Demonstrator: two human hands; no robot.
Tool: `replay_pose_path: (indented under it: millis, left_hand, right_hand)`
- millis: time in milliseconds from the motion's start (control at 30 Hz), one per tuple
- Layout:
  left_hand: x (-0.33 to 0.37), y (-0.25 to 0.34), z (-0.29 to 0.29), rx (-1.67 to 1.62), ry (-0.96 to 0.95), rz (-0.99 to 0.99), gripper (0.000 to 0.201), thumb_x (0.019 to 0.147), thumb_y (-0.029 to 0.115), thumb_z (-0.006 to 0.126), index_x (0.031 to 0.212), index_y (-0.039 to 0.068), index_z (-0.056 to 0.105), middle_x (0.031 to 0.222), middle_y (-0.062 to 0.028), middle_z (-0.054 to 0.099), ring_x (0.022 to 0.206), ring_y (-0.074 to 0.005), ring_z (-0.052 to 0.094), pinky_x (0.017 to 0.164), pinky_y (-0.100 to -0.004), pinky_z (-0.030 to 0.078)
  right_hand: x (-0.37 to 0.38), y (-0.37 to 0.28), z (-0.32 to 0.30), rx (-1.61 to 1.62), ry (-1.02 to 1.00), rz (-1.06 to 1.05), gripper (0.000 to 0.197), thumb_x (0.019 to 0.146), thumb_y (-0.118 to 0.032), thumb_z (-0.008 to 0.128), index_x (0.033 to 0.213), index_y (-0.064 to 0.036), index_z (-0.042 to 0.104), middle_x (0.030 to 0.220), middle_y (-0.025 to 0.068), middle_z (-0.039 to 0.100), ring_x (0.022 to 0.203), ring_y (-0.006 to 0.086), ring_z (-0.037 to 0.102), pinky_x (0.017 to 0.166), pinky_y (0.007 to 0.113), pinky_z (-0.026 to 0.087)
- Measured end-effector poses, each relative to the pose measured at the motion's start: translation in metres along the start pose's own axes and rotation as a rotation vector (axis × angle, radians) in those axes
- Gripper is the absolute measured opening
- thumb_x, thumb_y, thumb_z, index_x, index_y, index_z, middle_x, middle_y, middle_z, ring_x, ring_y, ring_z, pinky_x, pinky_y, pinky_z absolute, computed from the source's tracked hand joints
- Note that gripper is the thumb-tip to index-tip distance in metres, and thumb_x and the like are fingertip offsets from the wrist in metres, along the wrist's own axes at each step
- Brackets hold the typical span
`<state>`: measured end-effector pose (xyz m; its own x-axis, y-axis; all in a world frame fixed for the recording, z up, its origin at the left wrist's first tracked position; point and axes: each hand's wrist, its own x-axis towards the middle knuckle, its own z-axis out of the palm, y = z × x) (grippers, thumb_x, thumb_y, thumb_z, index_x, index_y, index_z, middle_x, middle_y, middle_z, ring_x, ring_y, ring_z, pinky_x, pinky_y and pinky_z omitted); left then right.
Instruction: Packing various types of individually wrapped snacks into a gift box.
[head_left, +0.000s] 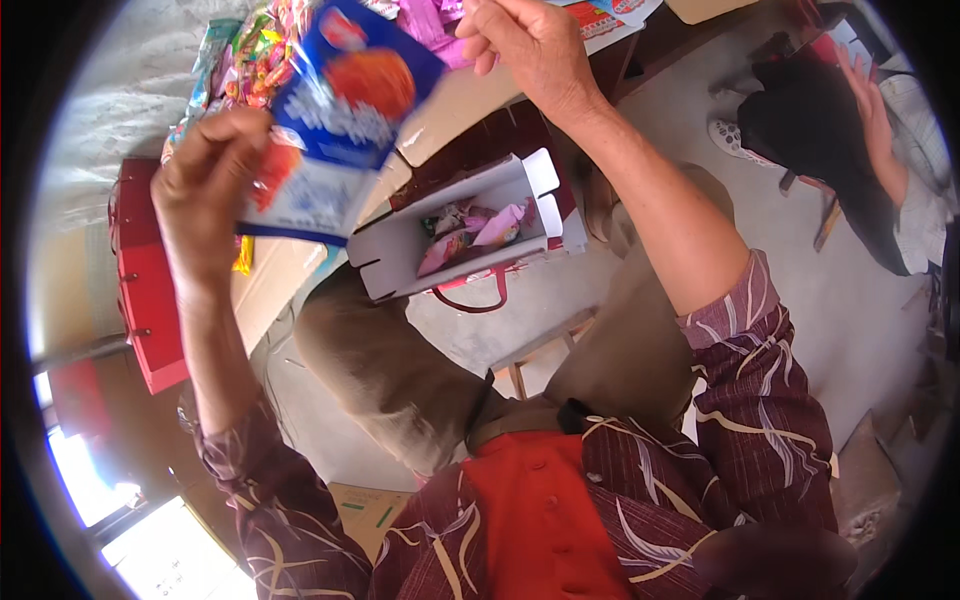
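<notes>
My left hand [215, 170] pinches a blue plastic snack packet [350, 110] by its left edge, holding it up over the table. The packet has orange food pictures and a whitish lower part, and is slightly blurred. At the top edge, my right hand [535, 50] is closed with its fingers curled; anything between the fingertips is cut off or hidden. Several pink packets [425, 25] lie behind and beside it. Below both hands, near my knees, an open gift box [400, 245] with a pale inside and a red handle holds several pink packets [500, 225].
Colourful wrapped sweets [265, 55] are heaped on the cardboard-covered table [445, 135]. A red box [145, 270] stands at the left. Another person's hand [870, 110] and dark-trousered leg [820, 150] are at the right. A wooden stool bar [545, 340] shows between my legs.
</notes>
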<state>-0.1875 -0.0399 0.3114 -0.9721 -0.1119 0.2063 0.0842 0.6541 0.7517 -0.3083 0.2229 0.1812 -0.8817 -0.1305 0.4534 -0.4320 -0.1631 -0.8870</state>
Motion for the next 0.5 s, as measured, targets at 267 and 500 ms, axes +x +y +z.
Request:
replay_pose_path:
  millis: [267,500]
  left_hand:
    - [-0.089,-0.026,0.069,0.277,-0.292,0.170,0.022,0.085,-0.003,0.069,0.106,0.004,0.069,0.092,-0.0115,0.069,0.082,-0.0235,0.069,0.074,-0.0317,0.054]
    - [-0.082,-0.074,0.114,0.442,-0.364,0.438,0.024,0.078,-0.003,0.070,0.101,0.006,0.070,0.082,-0.0092,0.066,0.074,-0.0280,0.067,0.065,-0.0371,0.052]
  right_hand:
    - [-0.014,0.011,0.011,-0.015,-0.037,0.003,0.037,0.098,-0.032,0.060,0.083,0.0009,0.069,0.066,0.0061,0.068,0.057,0.0096,0.063,0.056,0.026,0.052]
    - [-0.011,0.010,0.012,-0.034,-0.062,-0.010,0.036,0.098,-0.030,0.060,0.084,0.0012,0.070,0.070,0.0064,0.070,0.060,0.0099,0.066,0.056,0.026,0.053]
